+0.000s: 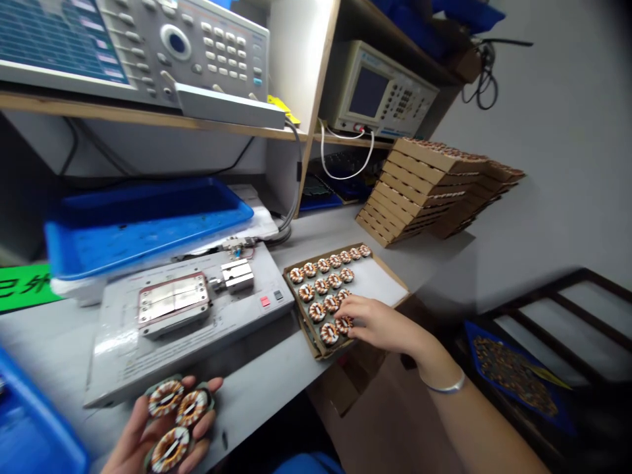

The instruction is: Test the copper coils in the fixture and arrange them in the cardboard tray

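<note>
My left hand (132, 440), palm up at the lower left, holds three copper-wound toroidal coils (191, 408) with white bands, its fingers curled around them. Over the front of a shallow cardboard tray (405, 289), my right hand (380, 324) has its fingertips closed on a toroidal coil (344, 324) in the nearest row. My fingers partly cover that coil and the one behind it. More coils (322, 286) sit in rows along the tray's left and back, on a dark layer. White sheet shows on the tray's right side.
Left of the tray stands a grey test fixture (187, 309) with metal blocks and red and black buttons. Blue trays (148, 230) lie behind it and at lower left. Stacked cardboard trays (419, 191) rise at the back right. Instruments (385, 92) occupy the shelves.
</note>
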The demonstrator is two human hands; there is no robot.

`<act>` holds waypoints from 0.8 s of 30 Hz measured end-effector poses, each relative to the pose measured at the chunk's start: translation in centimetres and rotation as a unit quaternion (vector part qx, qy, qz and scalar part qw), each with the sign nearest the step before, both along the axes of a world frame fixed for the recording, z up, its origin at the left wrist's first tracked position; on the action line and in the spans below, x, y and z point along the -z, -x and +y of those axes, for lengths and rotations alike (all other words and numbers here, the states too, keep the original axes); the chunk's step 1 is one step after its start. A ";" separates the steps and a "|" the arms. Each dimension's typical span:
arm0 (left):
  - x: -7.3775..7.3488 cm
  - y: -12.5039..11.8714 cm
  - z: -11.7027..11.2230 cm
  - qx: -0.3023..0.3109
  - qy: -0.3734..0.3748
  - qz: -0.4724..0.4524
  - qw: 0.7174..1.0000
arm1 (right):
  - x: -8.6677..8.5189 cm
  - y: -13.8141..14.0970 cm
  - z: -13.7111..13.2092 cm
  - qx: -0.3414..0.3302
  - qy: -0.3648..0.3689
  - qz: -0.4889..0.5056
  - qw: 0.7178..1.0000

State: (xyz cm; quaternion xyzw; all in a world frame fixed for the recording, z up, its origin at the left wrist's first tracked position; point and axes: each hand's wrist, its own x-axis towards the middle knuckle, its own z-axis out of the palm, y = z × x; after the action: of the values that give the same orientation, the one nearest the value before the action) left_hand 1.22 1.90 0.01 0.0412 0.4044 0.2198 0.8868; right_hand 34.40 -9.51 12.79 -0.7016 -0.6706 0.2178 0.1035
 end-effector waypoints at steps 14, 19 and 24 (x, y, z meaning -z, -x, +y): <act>-1.4 -0.3 -0.9 -0.020 -0.045 -0.116 0.992 | 1.6 15.8 9.5 -0.229 -0.127 0.002 0.965; -0.9 0.0 -1.1 -0.020 -0.039 -0.132 0.990 | 4.3 20.1 12.2 -0.308 -0.098 -0.075 0.943; -0.6 -0.1 -1.5 -0.030 -0.039 -0.140 0.989 | 4.2 20.3 12.0 -0.262 -0.082 -0.093 0.957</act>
State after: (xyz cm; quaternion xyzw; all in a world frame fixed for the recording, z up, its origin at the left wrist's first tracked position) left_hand 1.28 0.43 0.59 0.0324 0.2684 0.2660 0.9253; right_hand 14.15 2.52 8.62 -0.5076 -0.8530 0.1157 0.0373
